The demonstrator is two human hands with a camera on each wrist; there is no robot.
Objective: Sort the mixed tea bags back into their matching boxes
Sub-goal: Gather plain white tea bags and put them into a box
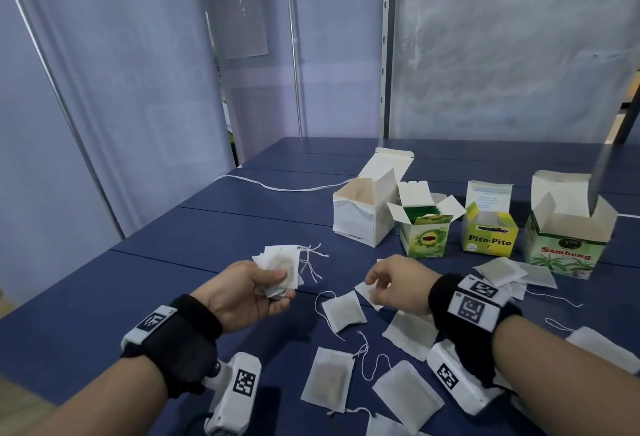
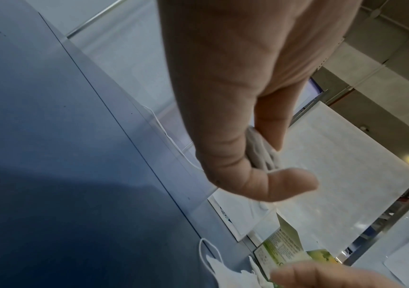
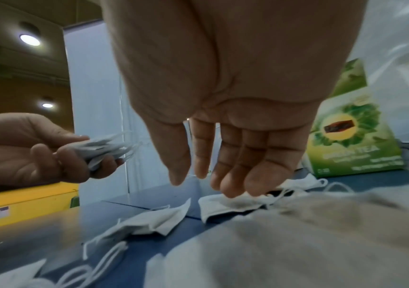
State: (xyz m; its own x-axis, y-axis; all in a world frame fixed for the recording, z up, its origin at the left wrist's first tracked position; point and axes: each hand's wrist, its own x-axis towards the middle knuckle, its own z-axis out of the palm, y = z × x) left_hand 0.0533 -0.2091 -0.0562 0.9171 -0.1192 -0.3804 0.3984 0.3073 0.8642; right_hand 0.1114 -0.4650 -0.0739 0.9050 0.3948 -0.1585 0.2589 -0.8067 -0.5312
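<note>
A: So our left hand [image 1: 247, 292] is curled round a stack [image 1: 281, 271] of tea bags, thumb on top, strings dangling off the far edge.

B: Yep, and our right hand [image 1: 398, 283] is relaxed, fingers straight-ish and pointing down, tips touching one flat bag [image 3: 230, 203] on the table [image 1: 194, 228]. Not really pinching it that we can see.

A: More loose bags [image 1: 346, 309] are scattered around both wrists on the dark blue tabletop. They're thin papery squares with white strings.

B: Four open cardboard boxes stand behind: a plain white box [image 1: 363, 214], a green tea box [image 1: 426, 238], the yellow Pito-Pito box [image 1: 490, 235] and the Sambong box [image 1: 564, 248]. All have their flaps up.

A: Frosted translucent panels [image 1: 502, 48] wall us in, and a white cord [image 1: 277, 186] lies across the far table.
</note>
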